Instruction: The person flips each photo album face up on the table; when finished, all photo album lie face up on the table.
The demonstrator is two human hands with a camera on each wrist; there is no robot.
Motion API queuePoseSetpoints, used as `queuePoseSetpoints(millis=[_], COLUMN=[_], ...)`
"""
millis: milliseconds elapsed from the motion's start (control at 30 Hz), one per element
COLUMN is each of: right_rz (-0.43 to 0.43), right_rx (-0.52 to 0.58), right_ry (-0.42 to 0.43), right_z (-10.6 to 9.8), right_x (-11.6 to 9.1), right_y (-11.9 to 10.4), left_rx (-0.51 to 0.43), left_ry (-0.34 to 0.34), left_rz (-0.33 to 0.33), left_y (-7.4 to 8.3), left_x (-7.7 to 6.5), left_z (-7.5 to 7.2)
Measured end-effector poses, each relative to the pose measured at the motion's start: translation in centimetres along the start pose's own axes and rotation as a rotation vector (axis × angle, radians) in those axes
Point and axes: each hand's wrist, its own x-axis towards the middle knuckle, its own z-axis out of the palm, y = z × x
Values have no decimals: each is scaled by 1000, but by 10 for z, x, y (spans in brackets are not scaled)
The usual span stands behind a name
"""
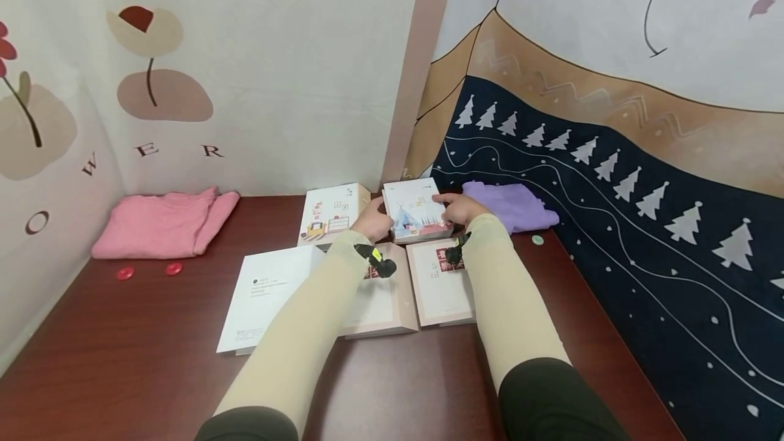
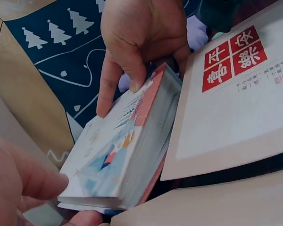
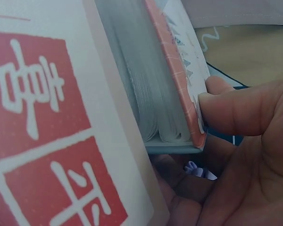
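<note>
A white photo album [image 1: 412,204] with a blue tent picture and a pink lower edge lies at the back, between my two hands. My left hand [image 1: 373,222] grips its left side; in the left wrist view the thumb is on the cover and a finger is under the corner. Along the opposite side my right hand [image 1: 463,209] holds it, thumb on the cover [image 3: 191,70] and other fingers below, partly hidden. Clear sleeves show along the album's open edge. Just in front lie two albums with red character blocks, one in the middle [image 1: 384,308] and one at right [image 1: 437,295].
Another illustrated album [image 1: 331,213] sits at back left, and a white one [image 1: 263,298] lies front left. Folded pink cloth [image 1: 162,226] and two red discs [image 1: 125,273] are on the left. Purple cloth [image 1: 514,208] and a pale green disc [image 1: 537,239] lie right, beside the wall hanging.
</note>
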Motion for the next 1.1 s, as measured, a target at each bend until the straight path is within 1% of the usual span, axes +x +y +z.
queuePoseSetpoints(millis=[133, 200, 333, 433, 600, 767, 933, 1000, 1100], right_rz=[2, 6, 0, -6, -9, -1, -18, -51, -149], right_rx=[5, 16, 27, 20, 41, 75, 58, 29, -16], right_ry=[-10, -12, -9, -9, -16, -24, -22, -11, 36], right_z=[-1, -2, -3, -4, -5, -3, -1, 1, 6], right_x=[0, -1, 0, 0, -1, -2, 0, 1, 2], right_y=[1, 2, 3, 4, 4, 2, 0, -1, -5], left_rx=[3, -12, -128, -202, -226, -228, -200, -156, -72], left_ry=[7, 12, 26, 15, 0, 9, 26, 43, 63], left_rz=[26, 31, 29, 29, 45, 69, 83, 98, 126], left_y=[1, 1, 0, 1, 4, 5, 6, 7, 7], left_x=[0, 0, -1, -2, -1, -7, -10, -11, -13], left_z=[2, 3, 8, 13, 21, 19, 15, 12, 7])
